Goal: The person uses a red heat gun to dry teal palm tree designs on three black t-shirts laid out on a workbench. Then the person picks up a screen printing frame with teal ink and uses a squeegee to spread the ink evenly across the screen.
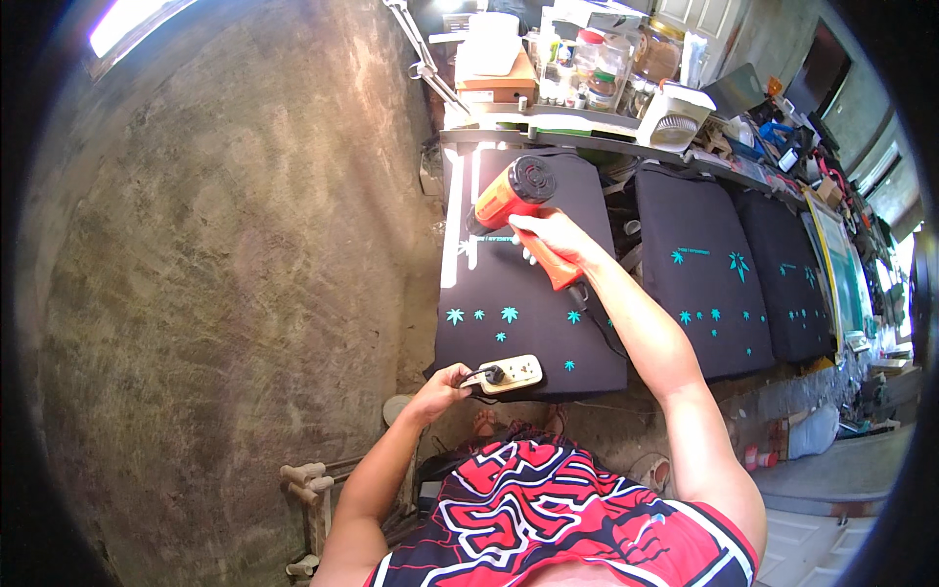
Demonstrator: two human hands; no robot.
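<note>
In my right hand (550, 238) is a red and black heat gun (505, 201), gripped by its handle. Its nozzle points left and down, over the upper part of a black fabric panel (528, 342) printed with teal leaf shapes. A dark cord runs from the handle's end down past the panel's right side. My left hand (442, 389) is closed at the left end of a cream power strip (511, 375), which has a black plug (494, 374) in it. The strip is at the panel's near edge; whether it rests there is unclear. My left fingertips are partly hidden.
Two more black printed panels (693, 284) (782, 274) lie to the right, beside a framed screen (839, 274). Behind them a metal rail carries a white fan (675, 115), jars (602, 83) and a cardboard box (497, 83). A bare wall (215, 264) rises at left.
</note>
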